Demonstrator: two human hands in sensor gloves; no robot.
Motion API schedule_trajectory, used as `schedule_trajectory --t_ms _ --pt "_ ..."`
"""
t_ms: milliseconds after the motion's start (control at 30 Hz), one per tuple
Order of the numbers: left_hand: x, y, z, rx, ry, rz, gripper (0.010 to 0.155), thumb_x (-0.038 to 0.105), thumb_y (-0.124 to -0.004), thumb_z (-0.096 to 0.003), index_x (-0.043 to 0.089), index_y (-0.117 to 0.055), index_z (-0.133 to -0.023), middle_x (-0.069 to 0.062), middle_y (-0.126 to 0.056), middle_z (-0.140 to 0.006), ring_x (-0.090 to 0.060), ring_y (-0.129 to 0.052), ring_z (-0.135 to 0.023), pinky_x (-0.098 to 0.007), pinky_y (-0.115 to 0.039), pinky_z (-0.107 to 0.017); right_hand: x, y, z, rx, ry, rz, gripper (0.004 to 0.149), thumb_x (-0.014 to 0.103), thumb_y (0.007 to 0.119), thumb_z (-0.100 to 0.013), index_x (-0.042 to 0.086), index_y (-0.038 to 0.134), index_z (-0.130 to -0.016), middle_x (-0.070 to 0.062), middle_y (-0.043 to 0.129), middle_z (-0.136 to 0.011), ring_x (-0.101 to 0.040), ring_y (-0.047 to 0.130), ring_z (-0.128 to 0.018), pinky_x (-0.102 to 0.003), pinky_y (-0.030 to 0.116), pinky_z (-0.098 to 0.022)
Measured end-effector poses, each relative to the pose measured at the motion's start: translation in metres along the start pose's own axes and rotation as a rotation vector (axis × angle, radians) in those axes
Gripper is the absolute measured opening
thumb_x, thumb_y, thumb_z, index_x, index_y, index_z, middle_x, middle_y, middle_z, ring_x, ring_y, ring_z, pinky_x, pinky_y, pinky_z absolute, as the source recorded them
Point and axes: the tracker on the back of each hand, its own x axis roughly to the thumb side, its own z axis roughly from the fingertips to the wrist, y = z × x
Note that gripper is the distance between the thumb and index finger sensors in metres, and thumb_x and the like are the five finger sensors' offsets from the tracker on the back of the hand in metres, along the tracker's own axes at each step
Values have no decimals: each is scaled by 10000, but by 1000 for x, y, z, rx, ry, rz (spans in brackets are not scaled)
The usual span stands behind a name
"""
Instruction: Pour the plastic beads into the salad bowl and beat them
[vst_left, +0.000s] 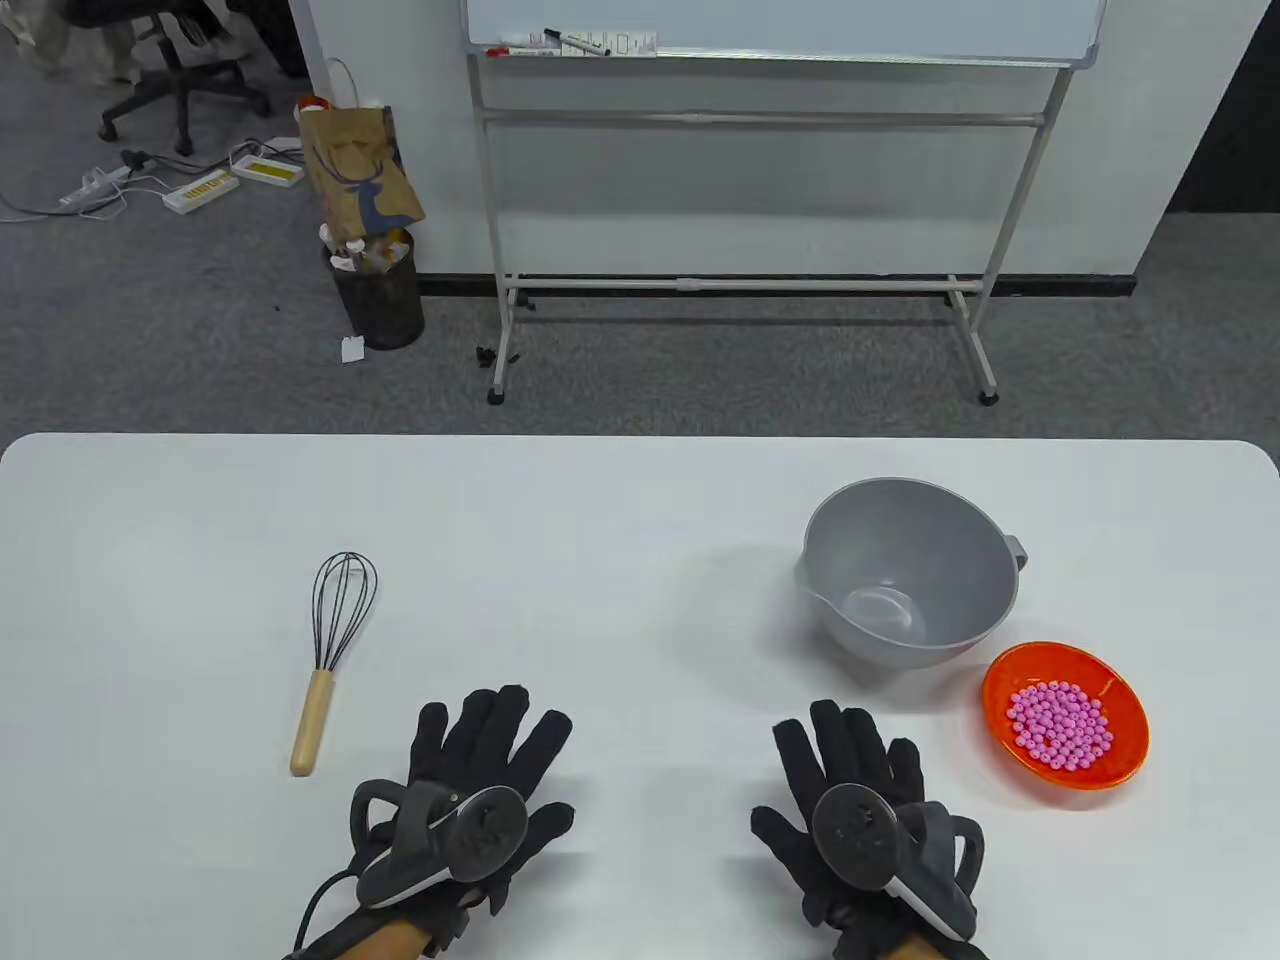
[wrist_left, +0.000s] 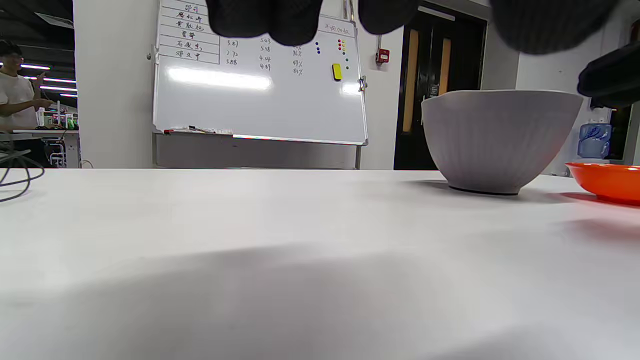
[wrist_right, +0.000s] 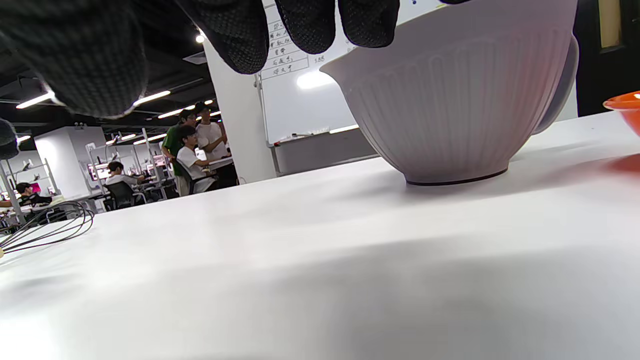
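Whisk (vst_left: 334, 655) at far left of table (vst_left: 620, 520), wire head away from the person, wooden handle toward the near edge, touched by nothing. Wire loops also caught at the left edge of both wrist views (wrist_left: 15, 175) (wrist_right: 47, 225).

Next, left hand (vst_left: 478, 790), flat on the table near the front edge, palm down, fingers (vst_left: 495, 725) straight and spread, gripping nothing; tracker (vst_left: 455, 835) strapped on its back. Seen from the left wrist as dark fingertips (wrist_left: 265, 20) along the top edge.

Then right hand (vst_left: 855, 810), likewise flat, palm down, fingers (vst_left: 850, 745) splayed and loose, holding nothing, well apart from the left. Fingertips (wrist_right: 235, 35) hanging in from the top of the right wrist view.

Beyond and to the right of it, grey bowl (vst_left: 910, 572) upright, spout toward the left, small handle on the right, nothing inside. Ribbed outer wall plain in the wrist views (wrist_left: 500, 140) (wrist_right: 450, 105).

Farthest right, orange dish (vst_left: 1065, 715) just beside the bowl on its near right, not clearly touching. Pink beads (vst_left: 1060, 725) heaped in the dish, none in the bowl. Orange rim only at the right edge of both wrist views (wrist_left: 605, 180) (wrist_right: 625, 107).
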Motion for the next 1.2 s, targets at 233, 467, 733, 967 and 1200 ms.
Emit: schedule_trajectory --t_ms 233,467,733,967,1200 --pt "0 -2 0 -7 -1 -13 762 704 -660 -427 419 -414 -1090 -87 -410 -1239 -383 -487 -1137 -687 -323 -757 -5 -3 2 -8 17 -25 796 638 818 -421 312 538 -1091 -37 407 -1203 -375 437 -1154 -665 319 -775" --pt "0 -4 2 -27 2 -31 760 701 -662 -426 419 -417 -1088 -89 -414 -1238 -380 -489 -1137 -685 -324 -759 -8 -3 4 -3 26 -34 795 633 821 -421 310 539 -1090 -39 413 -1201 -377 439 -1152 -665 316 -775" --pt "-2 -3 3 -22 13 -25 758 699 -664 -425 418 -423 -1087 -87 -427 -1235 -378 -498 -1135 -685 -328 -758 -8 -2 6 -6 24 -25 798 629 828 -418 306 542 -1088 -43 419 -1198 -376 450 -1149 -665 317 -774" --pt "-5 -2 4 -20 18 -19 757 697 -666 -424 417 -428 -1085 -87 -435 -1234 -377 -507 -1132 -683 -336 -758 -10 -8 7 -43 53 -57 779 606 831 -426 296 553 -1084 -49 430 -1193 -379 469 -1142 -661 335 -773" --pt "-6 -3 4 -30 20 -13 757 694 -669 -425 414 -429 -1086 -86 -443 -1232 -379 -513 -1129 -683 -338 -758 -20 -28 -11 -83 137 -99 783 569 865 -434 283 547 -1091 -50 422 -1198 -379 444 -1153 -664 303 -784"
